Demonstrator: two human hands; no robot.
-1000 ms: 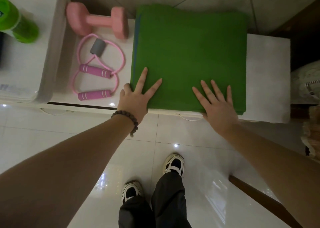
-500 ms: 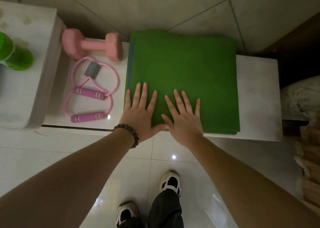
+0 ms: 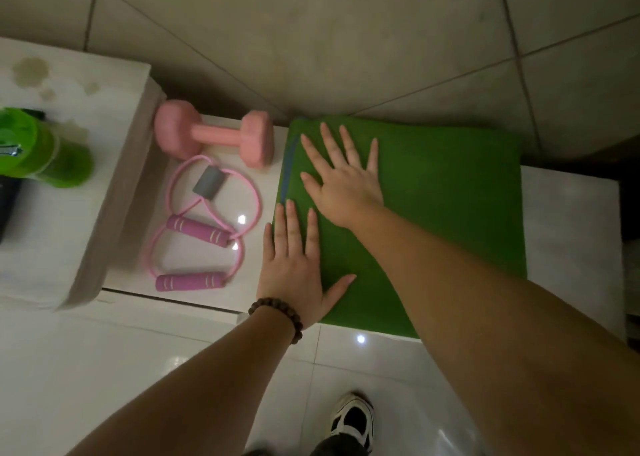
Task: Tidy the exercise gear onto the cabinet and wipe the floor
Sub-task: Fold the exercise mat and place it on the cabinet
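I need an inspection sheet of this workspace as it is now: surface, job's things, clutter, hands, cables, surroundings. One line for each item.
Surface: white cabinet top, low, against a tiled wall.
Job's things: folded green mat, pink dumbbell and pink band with two handles, all lying on the cabinet.
Clutter: green bottle on a higher white unit, which has stains.
Hands: left hand flat on the mat's near left edge; right hand flat on the mat farther back; fingers straight.
Cables: nothing seen.
Surroundings: glossy floor; one shoe.
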